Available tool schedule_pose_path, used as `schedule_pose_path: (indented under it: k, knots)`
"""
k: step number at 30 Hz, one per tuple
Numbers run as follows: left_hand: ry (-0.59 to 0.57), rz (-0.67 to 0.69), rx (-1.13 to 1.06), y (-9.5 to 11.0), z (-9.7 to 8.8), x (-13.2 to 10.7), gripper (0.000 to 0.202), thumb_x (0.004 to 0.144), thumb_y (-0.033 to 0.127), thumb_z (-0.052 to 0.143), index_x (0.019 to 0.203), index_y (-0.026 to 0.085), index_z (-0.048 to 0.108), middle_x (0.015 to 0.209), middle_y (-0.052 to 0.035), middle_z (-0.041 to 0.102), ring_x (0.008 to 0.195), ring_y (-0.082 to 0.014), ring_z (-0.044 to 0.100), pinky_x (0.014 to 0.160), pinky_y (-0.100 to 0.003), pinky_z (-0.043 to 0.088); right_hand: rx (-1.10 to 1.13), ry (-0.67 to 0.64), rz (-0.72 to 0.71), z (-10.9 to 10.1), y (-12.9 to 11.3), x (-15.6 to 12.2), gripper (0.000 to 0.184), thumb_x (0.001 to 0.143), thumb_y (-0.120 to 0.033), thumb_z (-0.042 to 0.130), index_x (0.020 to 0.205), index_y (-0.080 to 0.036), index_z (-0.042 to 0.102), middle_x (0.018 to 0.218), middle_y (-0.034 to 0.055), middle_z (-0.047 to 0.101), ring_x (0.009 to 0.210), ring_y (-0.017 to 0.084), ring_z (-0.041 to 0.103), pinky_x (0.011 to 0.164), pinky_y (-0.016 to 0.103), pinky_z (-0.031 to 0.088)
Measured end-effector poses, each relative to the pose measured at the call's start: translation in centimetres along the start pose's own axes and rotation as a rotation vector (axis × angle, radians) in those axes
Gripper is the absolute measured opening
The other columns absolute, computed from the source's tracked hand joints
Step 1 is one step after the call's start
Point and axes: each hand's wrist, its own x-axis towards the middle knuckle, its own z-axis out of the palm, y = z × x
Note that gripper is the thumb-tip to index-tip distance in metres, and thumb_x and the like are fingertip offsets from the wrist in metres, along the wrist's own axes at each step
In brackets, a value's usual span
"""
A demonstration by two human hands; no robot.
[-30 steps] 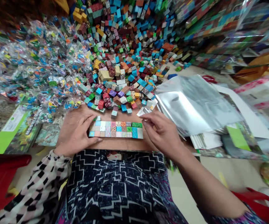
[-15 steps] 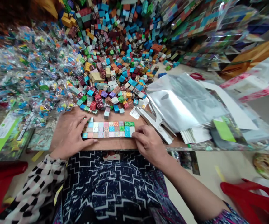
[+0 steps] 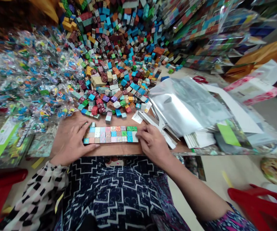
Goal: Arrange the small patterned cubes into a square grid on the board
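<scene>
Small printed blocks [image 3: 107,136] lie packed side by side in a long, flat row on the wooden board. My left hand [image 3: 74,138] curves round the row's left end, thumb along the near edge and fingertips at the far corner, with the row between them. At the right end, my right hand [image 3: 153,141] has its fingers bent and drawn together, the tips against a pale grey block [image 3: 135,137]. Its palm side is hidden. Just beyond the row stands a loose pale block [image 3: 108,118].
A big heap of loose coloured blocks [image 3: 119,64] spreads behind the row. Clear-bagged small pieces [image 3: 32,70] pile up at left. A metal stapler [image 3: 159,126] lies beside my right hand, near clear plastic sleeves [image 3: 188,102]. Red stools [image 3: 261,205] flank the board [image 3: 66,125].
The view has shifted slightly. My right fingertips have moved a little away from my body along the row's right end. My left hand stays at the left end.
</scene>
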Motion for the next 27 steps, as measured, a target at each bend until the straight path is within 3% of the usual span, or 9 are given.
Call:
schedule_pose_path:
  k: [9,11,13,16,19,27]
  knots:
    - [0.025,-0.002,-0.018,-0.2,0.2,0.1,0.092,0.075,0.074,0.059,0.146,0.019,0.041,0.145,-0.0169,0.047,0.132,-0.0368,0.045,0.112,-0.057,0.035,-0.096,-0.041,0.069,0.9,0.7,1.3,0.026,0.093,-0.013,0.042,0.087,-0.015,0.067,0.085,0.0115,0.057,0.079,0.022,0.054,0.069,0.036,0.049]
    - [0.029,0.001,-0.027,-0.1,0.2,0.1,0.092,0.074,0.074,0.060,0.146,0.018,0.041,0.145,-0.0168,0.048,0.132,-0.0365,0.045,0.112,-0.056,0.035,-0.074,-0.046,0.082,0.9,0.7,1.3,0.027,0.096,-0.016,0.040,0.096,-0.015,0.066,0.090,0.0121,0.058,0.084,0.023,0.056,0.074,0.038,0.051]
    - [0.034,0.005,-0.040,-0.1,0.0,0.1,0.092,0.074,0.073,0.060,0.145,0.017,0.042,0.145,-0.0172,0.048,0.133,-0.0365,0.045,0.113,-0.056,0.035,-0.036,-0.062,0.054,0.9,0.6,1.2,0.029,0.098,-0.026,0.043,0.117,-0.013,0.061,0.108,0.0160,0.059,0.101,0.026,0.057,0.087,0.044,0.052]
    - [0.014,0.001,-0.075,-0.1,-0.5,0.2,0.092,0.076,0.072,0.059,0.144,0.014,0.043,0.147,-0.0180,0.047,0.135,-0.0362,0.044,0.114,-0.054,0.035,0.002,-0.193,-0.034,1.0,0.5,1.2,0.068,0.091,-0.053,0.058,0.143,-0.013,0.041,0.137,0.0222,0.048,0.126,0.034,0.047,0.104,0.052,0.046]
    - [-0.056,-0.015,-0.123,-0.2,-1.3,0.5,0.091,0.076,0.073,0.059,0.145,0.015,0.043,0.147,-0.0164,0.048,0.135,-0.0358,0.045,0.114,-0.053,0.036,0.038,-0.301,-0.056,1.5,0.9,1.3,0.093,0.080,-0.065,0.067,0.149,-0.011,0.034,0.143,0.0249,0.045,0.132,0.038,0.044,0.109,0.054,0.042]
    - [-0.133,0.004,-0.197,-1.0,-1.9,1.1,0.090,0.075,0.072,0.063,0.145,0.018,0.044,0.148,-0.0141,0.049,0.137,-0.0356,0.044,0.116,-0.054,0.033,0.179,-0.317,-0.149,3.1,1.7,2.0,0.084,0.082,-0.063,0.066,0.145,-0.013,0.042,0.134,0.0203,0.057,0.126,0.030,0.053,0.108,0.047,0.045]
